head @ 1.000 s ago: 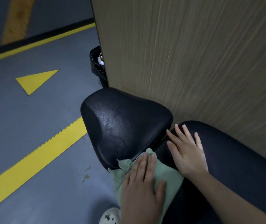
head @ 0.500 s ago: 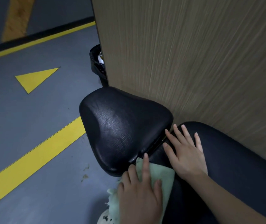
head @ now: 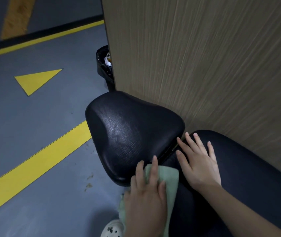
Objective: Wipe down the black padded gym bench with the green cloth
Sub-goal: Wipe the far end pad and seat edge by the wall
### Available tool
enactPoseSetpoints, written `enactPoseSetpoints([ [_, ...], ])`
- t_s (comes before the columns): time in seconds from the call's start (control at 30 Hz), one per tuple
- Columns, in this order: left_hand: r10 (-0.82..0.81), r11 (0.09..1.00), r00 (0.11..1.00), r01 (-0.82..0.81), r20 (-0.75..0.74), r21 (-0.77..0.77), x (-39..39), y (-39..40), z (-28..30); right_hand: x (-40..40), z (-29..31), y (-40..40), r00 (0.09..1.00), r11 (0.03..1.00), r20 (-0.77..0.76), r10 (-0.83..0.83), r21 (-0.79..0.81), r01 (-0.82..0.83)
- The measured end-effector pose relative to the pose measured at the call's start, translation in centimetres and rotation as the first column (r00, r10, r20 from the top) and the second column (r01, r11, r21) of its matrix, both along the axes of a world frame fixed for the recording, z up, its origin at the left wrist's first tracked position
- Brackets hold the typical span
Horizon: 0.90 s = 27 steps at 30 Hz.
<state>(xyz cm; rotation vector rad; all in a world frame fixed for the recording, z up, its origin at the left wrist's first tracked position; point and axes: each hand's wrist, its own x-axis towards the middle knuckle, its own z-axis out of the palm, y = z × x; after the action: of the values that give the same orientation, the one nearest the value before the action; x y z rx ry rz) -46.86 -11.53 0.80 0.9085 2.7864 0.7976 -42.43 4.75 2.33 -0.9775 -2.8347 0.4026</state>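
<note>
Pressing flat, left hand (head: 144,200) holds green cloth (head: 168,178) on black bench (head: 132,134), lower centre; right hand (head: 199,166) rests open beside.

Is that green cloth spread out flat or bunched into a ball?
Mostly flat. The green cloth lies smooth under the left hand on the bench; its lower edge hangs off, slightly rumpled.
</note>
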Motion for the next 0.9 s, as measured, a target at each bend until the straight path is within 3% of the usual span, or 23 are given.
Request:
enactPoseSetpoints([
  [0.13,0.002,0.999,1.0,-0.003,0.017,0.052,0.1,-1.5,-0.3,-0.1,0.0,-0.1,1.0,1.0,-0.006,-0.003,-0.001,0.003],
  [0.33,-0.062,0.994,0.995,0.054,-0.083,-0.099,0.7,1.0,-0.1,-0.1,-0.1,0.0,1.0,1.0,0.009,-0.015,0.027,0.015],
  [0.47,-0.024,0.995,0.997,0.017,-0.068,-0.101,0.4,2.7,0.1,-0.1,-0.1,0.0,1.0,1.0,0.013,-0.012,0.019,0.012],
  [0.67,-0.043,0.999,0.999,0.043,-0.017,-0.025,0.2,-1.4,-0.5,-0.2,-0.2,0.0,1.0,1.0,0.01,-0.012,0.028,0.012],
  [0.9,0.021,0.992,1.0,-0.023,-0.019,-0.123,0.6,2.5,0.1,-0.3,-0.3,0.1,1.0,0.999,0.014,-0.018,0.043,0.018],
])
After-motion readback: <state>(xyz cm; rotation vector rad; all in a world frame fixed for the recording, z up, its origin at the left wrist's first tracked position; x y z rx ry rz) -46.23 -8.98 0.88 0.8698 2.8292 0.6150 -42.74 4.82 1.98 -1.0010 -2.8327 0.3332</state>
